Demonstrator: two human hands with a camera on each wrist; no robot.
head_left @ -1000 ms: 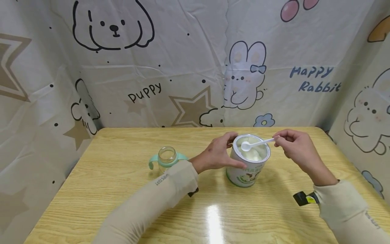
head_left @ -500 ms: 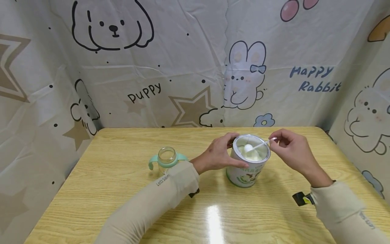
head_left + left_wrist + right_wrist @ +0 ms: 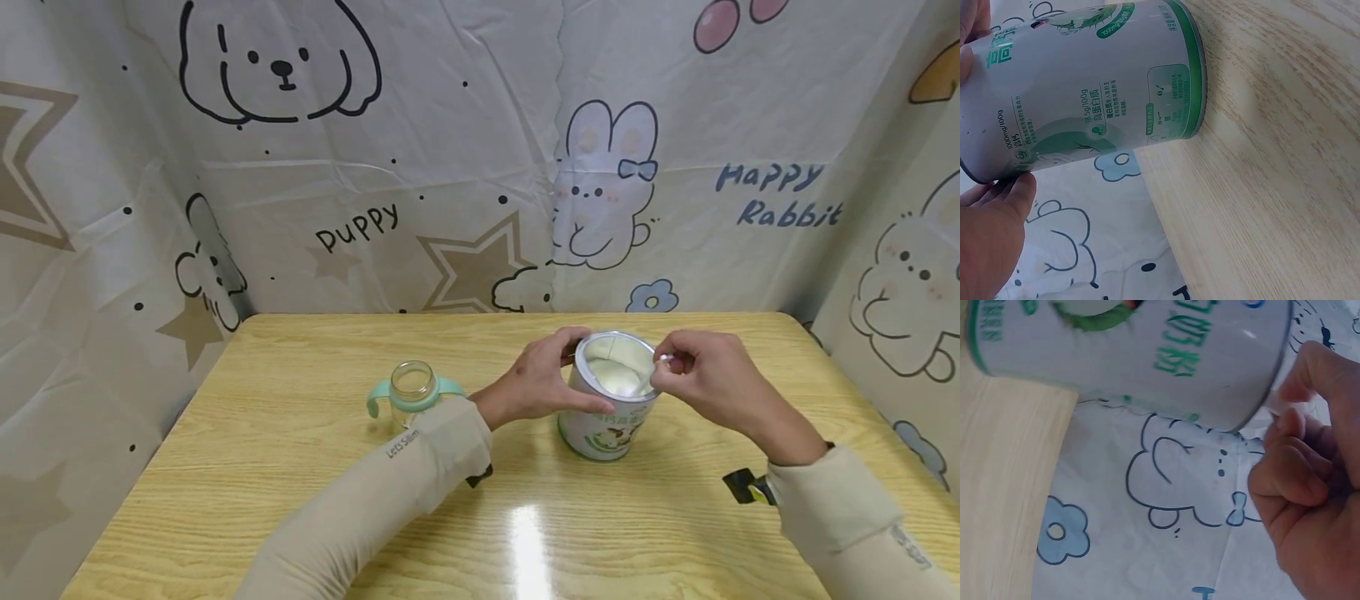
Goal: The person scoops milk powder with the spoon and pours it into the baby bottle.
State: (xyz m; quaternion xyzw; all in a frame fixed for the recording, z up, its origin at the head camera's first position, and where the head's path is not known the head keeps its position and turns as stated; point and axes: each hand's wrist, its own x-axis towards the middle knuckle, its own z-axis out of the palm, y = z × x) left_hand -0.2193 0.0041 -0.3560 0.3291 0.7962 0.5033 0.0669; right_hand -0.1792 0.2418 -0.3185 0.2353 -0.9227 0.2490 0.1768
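An open milk powder can (image 3: 600,433), white with green print, stands on the table with pale powder (image 3: 617,379) inside. My left hand (image 3: 542,375) holds it from the left, thumb across the front and fingers behind the rim. At the can's right rim, my right hand (image 3: 711,382) pinches the handle end of a white scoop (image 3: 665,358). Most of the scoop lies inside the can or behind the fingers. In the right wrist view, the scoop handle (image 3: 1277,405) shows between thumb and forefinger, right at the can's rim.
A clear baby bottle (image 3: 412,382) without a lid, with mint green handles, stands left of the can, partly behind the left sleeve (image 3: 442,446). The wooden table (image 3: 300,358) ends at a printed cloth backdrop (image 3: 465,167) at the back.
My right hand has moved left and slightly down to the can's rim. The scoop, level over the opening a second ago, has dipped into the can. The left hand stays in place.
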